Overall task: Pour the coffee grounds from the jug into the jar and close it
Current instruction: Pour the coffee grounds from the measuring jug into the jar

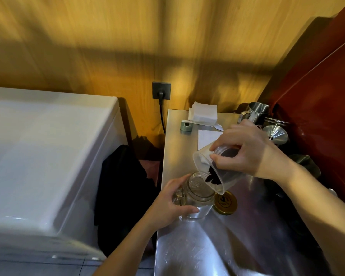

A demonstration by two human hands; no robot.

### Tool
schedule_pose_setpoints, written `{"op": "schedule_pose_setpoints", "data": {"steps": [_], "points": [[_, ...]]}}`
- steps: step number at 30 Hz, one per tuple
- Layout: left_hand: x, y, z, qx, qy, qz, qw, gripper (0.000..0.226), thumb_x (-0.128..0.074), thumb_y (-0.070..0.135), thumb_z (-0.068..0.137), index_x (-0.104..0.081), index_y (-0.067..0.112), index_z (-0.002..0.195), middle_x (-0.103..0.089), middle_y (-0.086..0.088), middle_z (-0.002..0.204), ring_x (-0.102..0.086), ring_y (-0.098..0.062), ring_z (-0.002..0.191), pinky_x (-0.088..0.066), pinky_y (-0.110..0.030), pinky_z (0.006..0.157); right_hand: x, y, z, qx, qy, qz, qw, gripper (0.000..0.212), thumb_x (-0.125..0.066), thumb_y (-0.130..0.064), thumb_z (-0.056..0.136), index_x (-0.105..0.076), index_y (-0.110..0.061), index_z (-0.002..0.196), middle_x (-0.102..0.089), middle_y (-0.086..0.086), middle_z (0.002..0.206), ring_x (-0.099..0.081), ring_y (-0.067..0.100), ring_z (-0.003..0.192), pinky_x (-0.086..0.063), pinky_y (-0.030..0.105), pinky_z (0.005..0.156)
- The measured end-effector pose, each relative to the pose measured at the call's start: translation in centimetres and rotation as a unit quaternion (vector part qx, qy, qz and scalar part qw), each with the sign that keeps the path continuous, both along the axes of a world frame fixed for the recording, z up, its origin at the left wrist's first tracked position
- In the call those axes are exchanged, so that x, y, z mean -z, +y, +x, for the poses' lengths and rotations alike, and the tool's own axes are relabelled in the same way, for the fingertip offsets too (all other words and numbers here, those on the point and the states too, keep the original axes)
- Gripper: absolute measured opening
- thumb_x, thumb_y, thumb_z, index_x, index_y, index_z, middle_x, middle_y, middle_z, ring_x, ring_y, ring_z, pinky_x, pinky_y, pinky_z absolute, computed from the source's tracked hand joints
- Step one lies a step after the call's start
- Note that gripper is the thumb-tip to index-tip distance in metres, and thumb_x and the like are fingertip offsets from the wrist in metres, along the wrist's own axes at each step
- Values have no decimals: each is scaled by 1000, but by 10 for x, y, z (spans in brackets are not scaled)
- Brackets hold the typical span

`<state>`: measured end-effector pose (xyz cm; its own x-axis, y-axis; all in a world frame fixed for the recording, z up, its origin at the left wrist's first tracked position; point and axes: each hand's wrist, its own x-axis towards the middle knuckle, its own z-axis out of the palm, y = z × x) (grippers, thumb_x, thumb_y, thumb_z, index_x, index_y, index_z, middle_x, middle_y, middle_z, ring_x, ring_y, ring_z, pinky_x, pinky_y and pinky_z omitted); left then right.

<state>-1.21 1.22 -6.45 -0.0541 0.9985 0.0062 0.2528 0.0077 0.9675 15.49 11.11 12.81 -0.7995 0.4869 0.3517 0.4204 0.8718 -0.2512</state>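
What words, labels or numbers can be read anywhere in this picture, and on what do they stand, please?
No text reads clearly here.
Gold lid: a dark printed mark, too blurred to read.
Glass jar: embossed marking on its wall, not legible.
Paper sheets: no print visible.

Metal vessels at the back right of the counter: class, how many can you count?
3 clearly: a steel pitcher by the wall, a funnel just in front of it, a dim cup nearer the right forearm. Others may be hidden in shadow behind the arm.
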Motion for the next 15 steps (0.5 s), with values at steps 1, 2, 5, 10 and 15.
{"op": "schedule_pose_setpoints", "data": {"steps": [1,2,5,10,15], "points": [[0,0,0,0,0,-1,1000,76,-84,53,56,-42,71,117,-48,15,126,-48,10,112,-41,-9,92,0,-1,-1,-2,-2,1,1000,23,-64,-38,72,-71,-17,74,-65,1,63,-55,17,63,-30,30,71],[-1,0,0,0,-1,-1,1000,76,-84,54,56,-42,71,116,-48,15,126,-49,9,113,-42,-12,94,0,-1,-2,-4,-3,2,1000,23,-64,-39,72,-71,-17,74,-65,1,63,-55,17,63,-29,29,71],[-1,-1,1,-4,-6,-1,1000,76,-84,54,55,-43,71,116,-48,13,127,-50,3,116,-43,-25,101,2,-2,-3,-8,-1,7,1000,23,-64,-37,71,-71,-15,73,-65,1,62,-56,18,62,-30,29,72],[0,-1,2,-8,-8,2,1000,76,-85,51,54,-45,69,116,-49,11,127,-50,0,117,-43,-30,104,5,0,-5,-10,-16,21,1000,27,-63,-39,71,-71,-13,71,-65,3,60,-56,21,60,-33,37,74],[4,1,2,-7,-9,5,1000,78,-85,53,54,-44,67,119,-49,11,127,-50,0,118,-42,-21,101,9,-1,-6,-31,-21,30,999,39,-51,-47,74,-71,-14,71,-63,1,58,-51,17,57,-25,27,66]]}}
